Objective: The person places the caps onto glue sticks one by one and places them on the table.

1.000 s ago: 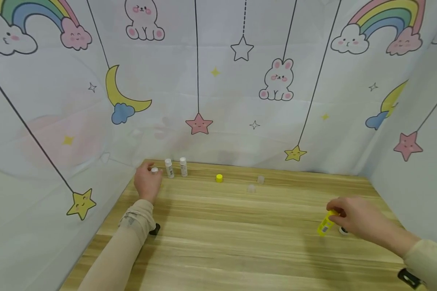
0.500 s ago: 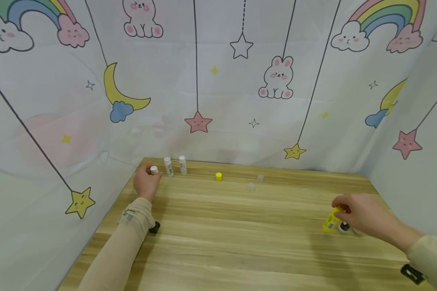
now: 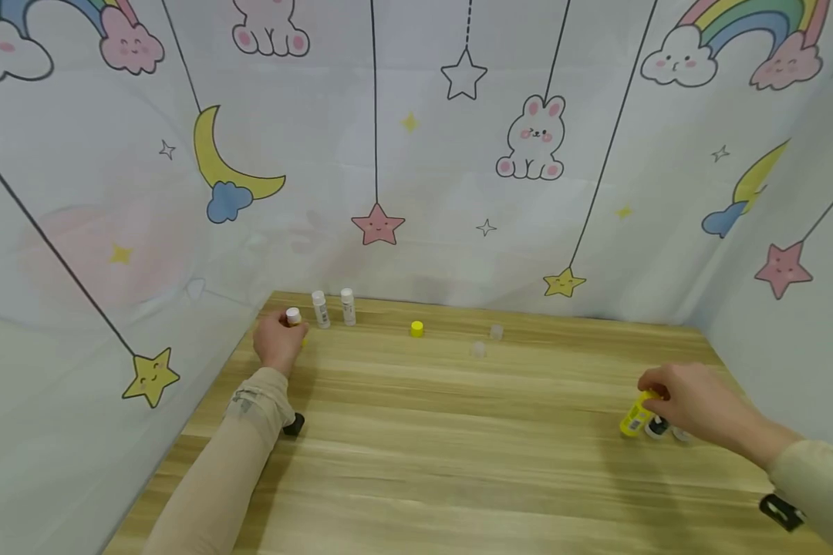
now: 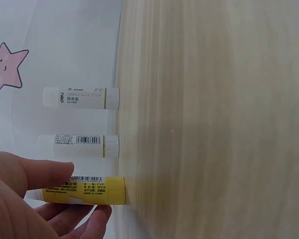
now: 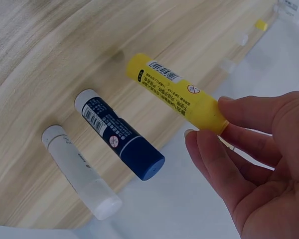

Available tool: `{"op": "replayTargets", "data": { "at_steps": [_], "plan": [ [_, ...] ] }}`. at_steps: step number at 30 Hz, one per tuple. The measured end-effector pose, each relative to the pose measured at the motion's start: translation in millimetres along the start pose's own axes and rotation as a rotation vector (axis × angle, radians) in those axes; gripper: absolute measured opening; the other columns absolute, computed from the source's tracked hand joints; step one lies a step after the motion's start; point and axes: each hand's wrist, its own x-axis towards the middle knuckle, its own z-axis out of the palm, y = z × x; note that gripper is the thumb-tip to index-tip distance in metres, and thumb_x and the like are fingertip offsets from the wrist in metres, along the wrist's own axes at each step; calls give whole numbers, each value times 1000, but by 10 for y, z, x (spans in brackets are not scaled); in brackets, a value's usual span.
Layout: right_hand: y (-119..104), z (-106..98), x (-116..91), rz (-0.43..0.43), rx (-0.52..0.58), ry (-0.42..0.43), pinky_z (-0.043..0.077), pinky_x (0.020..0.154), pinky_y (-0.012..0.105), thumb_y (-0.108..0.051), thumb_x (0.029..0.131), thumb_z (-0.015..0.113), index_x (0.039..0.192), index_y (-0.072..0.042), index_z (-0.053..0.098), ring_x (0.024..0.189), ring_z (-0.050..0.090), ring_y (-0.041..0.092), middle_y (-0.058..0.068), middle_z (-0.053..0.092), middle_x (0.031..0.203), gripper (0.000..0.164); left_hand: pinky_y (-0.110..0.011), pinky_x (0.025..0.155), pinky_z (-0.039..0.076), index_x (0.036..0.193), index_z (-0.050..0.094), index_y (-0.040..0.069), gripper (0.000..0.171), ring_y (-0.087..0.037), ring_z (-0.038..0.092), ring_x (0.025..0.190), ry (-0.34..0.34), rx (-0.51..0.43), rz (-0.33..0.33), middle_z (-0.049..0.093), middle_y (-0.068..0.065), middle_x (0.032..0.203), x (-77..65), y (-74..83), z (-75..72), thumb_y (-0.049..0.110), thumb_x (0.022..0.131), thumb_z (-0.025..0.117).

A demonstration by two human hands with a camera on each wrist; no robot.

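At the back left of the table, my left hand (image 3: pixel 279 339) grips a yellow glue stick with a white cap; its yellow body (image 4: pixel 107 190) stands upright, thumb on one side and fingers on the other. Beside it stand two white glue sticks (image 4: pixel 87 147) in a row. On the right, my right hand (image 3: pixel 694 408) pinches another yellow glue stick (image 5: pixel 174 92) by its upper end between thumb and fingertips, slightly tilted. Right next to that one are a navy glue stick (image 5: pixel 119 134) and a white glue stick (image 5: pixel 77 172), both standing, partly hidden by the hand in the head view.
Along the back of the wooden table (image 3: pixel 458 462) lie a small yellow cap (image 3: pixel 417 330) and two translucent caps (image 3: pixel 496 332). White cloth walls (image 3: pixel 444 169) with printed stars and rabbits enclose the table at the back and sides.
My right hand has moved a little to the right with its yellow glue stick, closer to the navy one. The left hand stays in place, with more of its glue stick showing.
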Motion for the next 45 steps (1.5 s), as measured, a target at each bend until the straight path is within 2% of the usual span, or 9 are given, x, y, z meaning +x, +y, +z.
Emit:
{"op": "replayTargets", "data": {
  "at_steps": [5, 12, 19, 30, 38, 45],
  "plan": [
    [41, 42, -5, 3, -4, -15, 48, 57, 30, -10, 80, 83, 95, -7, 75, 66, 54, 4, -7, 65, 79, 17, -55, 99, 43, 122, 67, -6, 39, -42, 60, 111, -29, 11, -29, 67, -25, 117, -5, -13, -4, 5, 85, 76],
    [73, 131, -22, 5, -24, -9, 47, 56, 31, -9, 79, 84, 93, -6, 75, 65, 53, 5, -6, 64, 78, 17, -53, 100, 42, 122, 68, -3, 39, -40, 60, 112, -58, 33, -56, 68, -23, 118, 7, -109, 41, 8, 86, 77],
    [86, 160, -22, 24, -16, -10, 47, 56, 31, -9, 79, 84, 94, -4, 75, 65, 53, 7, -4, 64, 78, 18, -54, 99, 42, 122, 69, -3, 39, -41, 60, 112, -60, 39, -36, 68, -24, 118, -29, -85, 30, 8, 85, 78],
    [81, 200, -34, -2, -32, 35, 49, 55, 30, -10, 78, 84, 92, -4, 75, 64, 57, 7, -2, 68, 78, 17, -55, 99, 43, 121, 69, -3, 39, -41, 61, 112, -50, 40, -27, 68, -24, 118, -94, -50, 14, 9, 85, 78],
    [77, 154, -17, 47, -21, 14, 55, 62, 42, -12, 82, 82, 95, -1, 75, 73, 65, 19, 4, 70, 83, 18, -55, 100, 42, 124, 68, -2, 40, -41, 60, 113, -64, 29, -16, 68, -22, 119, -82, -25, 1, 10, 87, 77],
    [44, 117, 15, 40, -34, 38, 55, 62, 43, -14, 85, 79, 97, -2, 75, 73, 66, 21, 6, 71, 86, 17, -54, 100, 43, 124, 68, -2, 40, -40, 61, 112, -61, 17, 10, 69, -22, 118, -94, -20, -8, 10, 86, 77]
  ]
}}
